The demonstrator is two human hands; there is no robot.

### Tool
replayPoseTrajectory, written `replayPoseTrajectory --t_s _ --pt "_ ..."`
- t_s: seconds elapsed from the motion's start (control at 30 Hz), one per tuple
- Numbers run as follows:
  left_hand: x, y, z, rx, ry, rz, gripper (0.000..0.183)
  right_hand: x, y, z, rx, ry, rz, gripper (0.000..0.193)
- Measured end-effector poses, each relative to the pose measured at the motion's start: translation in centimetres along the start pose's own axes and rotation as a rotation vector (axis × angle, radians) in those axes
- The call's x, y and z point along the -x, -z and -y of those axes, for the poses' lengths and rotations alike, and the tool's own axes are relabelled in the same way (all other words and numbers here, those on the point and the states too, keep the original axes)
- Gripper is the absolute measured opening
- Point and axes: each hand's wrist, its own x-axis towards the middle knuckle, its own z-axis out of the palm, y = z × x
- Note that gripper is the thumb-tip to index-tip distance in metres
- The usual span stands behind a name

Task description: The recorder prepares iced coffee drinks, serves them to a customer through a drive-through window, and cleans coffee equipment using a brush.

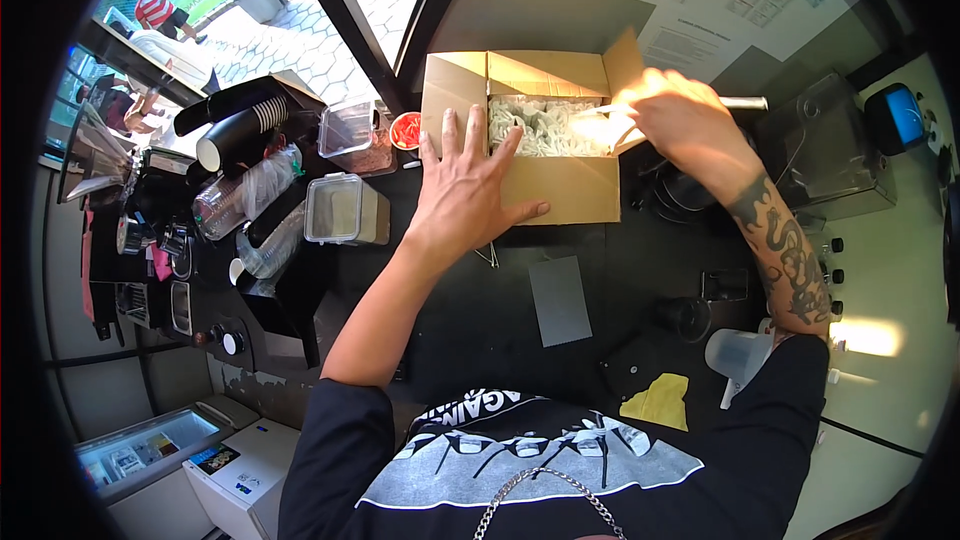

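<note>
**Hands at Work Over an Open Carton at a Crowded Tabletop**

An open cardboard box [565, 192], packed with pale pieces [545, 130] too fine to make out, sits at the upper center of the frame, its flaps folded outward. Below it, the dark tabletop [470, 315] offers its widest bare stretch between the forearms, interrupted by a flat gray rectangle [560, 300]. Room tightens at the left, where a lidded clear container [347, 212], a round tub of red contents [406, 130] and stacked black cups [240, 135] crowd together. A large transparent bin [830, 155] bounds the upper right; a translucent jug [738, 355] and a yellow cloth [655, 401] occupy the lower right, near the wearer's dark shirt [540, 460]. Printed sheets [720, 0] cover part of the wall beyond the box.

The left hand [462, 175] is spread wide, palm down across the box's left side, fingers over the left flap and the rim of the opening, thumb extended over the near flap. The right hand [680, 120], at the box's right side, is curled around a slim tool [745, 103], whose pale end juts out to the right; bright sunlight obscures the fingertips and whatever they meet.
</note>
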Motion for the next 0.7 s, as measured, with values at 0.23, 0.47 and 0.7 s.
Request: replayPoseTrajectory --t_s 0.23,0.47,0.7 --pt "0.4 -0.5 0.1 0.037 0.017 -0.035 0.095 -4.9 2.9 6.9 0.255 0.197 -0.014 0.013" --pt "0.4 -0.5 0.5 0.119 0.043 0.032 0.096 -8.6 -1.3 7.4 0.364 0.199 0.176 0.008" --pt "1.0 -1.2 0.7 0.120 0.059 -0.027 0.095 -7.1 4.9 5.1 0.243 0.112 0.219 0.005"
